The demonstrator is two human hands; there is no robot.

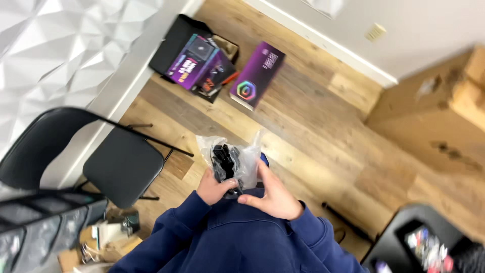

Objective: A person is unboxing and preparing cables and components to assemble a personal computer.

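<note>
Dark contents inside the crumpled clear bag point(233, 159), just above the grip, blur beyond telling. Right of the grip, a cardboard box point(439, 116) runs off the picture's edge.

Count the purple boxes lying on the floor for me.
2. One purple box rests on the open black carton by the wall; the other purple box lies on the wood floor just right of it. More may be hidden inside the carton.
</note>
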